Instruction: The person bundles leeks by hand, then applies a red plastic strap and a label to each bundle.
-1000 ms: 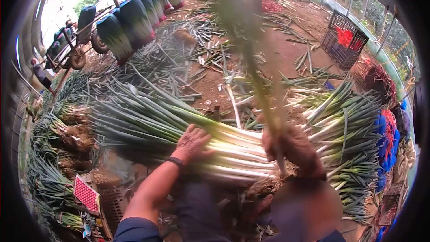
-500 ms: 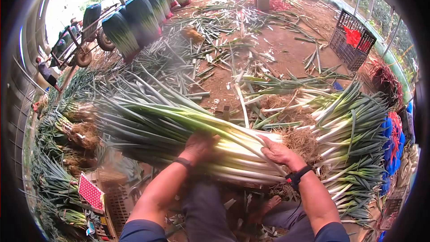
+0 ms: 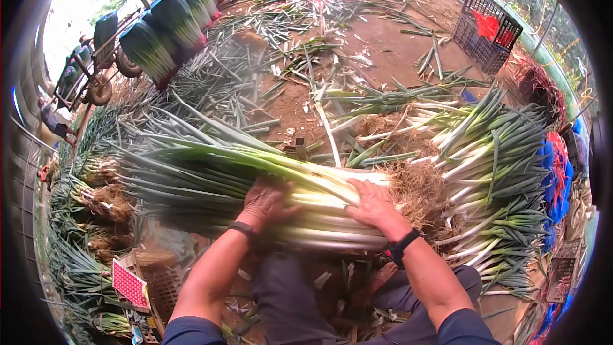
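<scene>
A thick bundle of leeks (image 3: 319,201) lies across in front of me, green leaves fanning to the left and white stems to the right. Brown roots (image 3: 418,191) show at its right end. On the middle of the bundle rests my left hand (image 3: 267,199), open, fingers spread where green turns to white. My right hand (image 3: 373,204) lies open over the white stems near the roots, fingers stretched along them. Both palms touch the bundle; its underside is hidden. Just beyond it stands a small metal post (image 3: 300,147).
More leeks (image 3: 498,185) are piled at the right, others (image 3: 76,268) along the left. A black crate (image 3: 486,30) with red material stands at the back right. Wrapped bundles (image 3: 150,45) sit on a cart at the back left. Loose leaves litter the floor (image 3: 377,45).
The view has shifted, moving the scene up and left. My right hand has slid slightly left along the stems and lies flatter. My left hand's fingers are more spread. The bundle stays in front of me.
</scene>
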### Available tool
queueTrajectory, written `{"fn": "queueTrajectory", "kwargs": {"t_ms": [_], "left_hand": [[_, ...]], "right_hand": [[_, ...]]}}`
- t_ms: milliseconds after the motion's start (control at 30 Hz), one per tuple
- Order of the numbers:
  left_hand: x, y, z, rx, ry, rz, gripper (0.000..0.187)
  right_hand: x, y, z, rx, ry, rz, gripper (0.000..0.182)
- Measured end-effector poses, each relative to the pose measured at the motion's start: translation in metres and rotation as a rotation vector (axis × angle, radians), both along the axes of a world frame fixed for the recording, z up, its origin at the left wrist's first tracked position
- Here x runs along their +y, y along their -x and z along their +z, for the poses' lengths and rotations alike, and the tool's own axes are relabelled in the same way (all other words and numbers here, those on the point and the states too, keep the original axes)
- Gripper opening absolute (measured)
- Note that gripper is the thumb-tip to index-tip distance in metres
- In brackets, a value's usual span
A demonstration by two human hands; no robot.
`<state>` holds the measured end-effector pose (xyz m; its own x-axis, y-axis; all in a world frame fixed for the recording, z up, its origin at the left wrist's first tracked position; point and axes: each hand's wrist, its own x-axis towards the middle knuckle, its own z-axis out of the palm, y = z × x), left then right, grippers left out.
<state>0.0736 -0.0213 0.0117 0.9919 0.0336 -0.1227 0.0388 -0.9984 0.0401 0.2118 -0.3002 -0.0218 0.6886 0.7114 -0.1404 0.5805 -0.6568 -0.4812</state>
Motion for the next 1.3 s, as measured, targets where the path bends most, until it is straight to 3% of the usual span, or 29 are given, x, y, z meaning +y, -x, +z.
{"fn": "queueTrajectory", "kwargs": {"t_ms": [67, 100, 133, 200, 233, 333, 467, 633, 767, 933, 1133, 1233, 1300], "left_hand": [[0.002, -0.001, -0.005, -0.032, -0.012, -0.024, 0.064], [0.004, 0.001, -0.008, -0.065, -0.023, -0.04, 0.064], [0.007, 0.003, -0.01, -0.07, -0.022, -0.046, 0.064], [0.008, 0.003, -0.017, -0.154, -0.004, -0.078, 0.064], [0.004, 0.003, -0.01, -0.123, -0.026, -0.06, 0.064], [0.01, 0.004, -0.019, -0.277, -0.004, -0.13, 0.063], [0.005, 0.001, -0.009, -0.286, 0.022, -0.138, 0.061], [0.005, 0.003, -0.009, -0.25, 0.018, -0.116, 0.064], [0.005, 0.007, -0.019, -0.221, 0.032, -0.064, 0.066], [0.006, 0.006, -0.011, -0.238, 0.038, -0.085, 0.063], [0.008, 0.005, -0.018, -0.162, 0.019, -0.033, 0.065], [0.01, 0.006, -0.018, -0.269, -0.01, -0.09, 0.064], [0.008, 0.007, -0.018, -0.179, 0.036, -0.027, 0.065]], "right_hand": [[0.016, 0.0, -0.01, 0.089, -0.101, -0.05, 0.064], [0.019, 0.002, -0.007, -0.033, -0.095, -0.066, 0.048], [0.026, 0.002, -0.006, -0.039, -0.094, -0.072, 0.048], [0.035, 0.0, -0.005, -0.235, -0.066, -0.095, 0.029], [0.04, 0.001, -0.002, -0.387, -0.194, -0.096, 0.014], [0.059, -0.011, 0.014, -0.54, -0.323, -0.116, 0.023], [0.081, -0.011, 0.037, -0.689, -0.594, -0.098, 0.02], [0.079, 0.0, -0.013, -0.428, -0.405, -0.076, 0.033], [0.047, 0.001, -0.036, -0.53, -0.472, -0.099, 0.04], [0.025, -0.011, -0.017, -0.545, -0.384, -0.102, 0.041], [-0.004, -0.014, -0.036, -0.326, -0.277, -0.225, 0.039], [-0.006, -0.013, -0.041, -0.351, -0.349, -0.274, 0.037], [-0.007, -0.011, -0.046, -0.331, -0.353, -0.21, 0.037]]}}
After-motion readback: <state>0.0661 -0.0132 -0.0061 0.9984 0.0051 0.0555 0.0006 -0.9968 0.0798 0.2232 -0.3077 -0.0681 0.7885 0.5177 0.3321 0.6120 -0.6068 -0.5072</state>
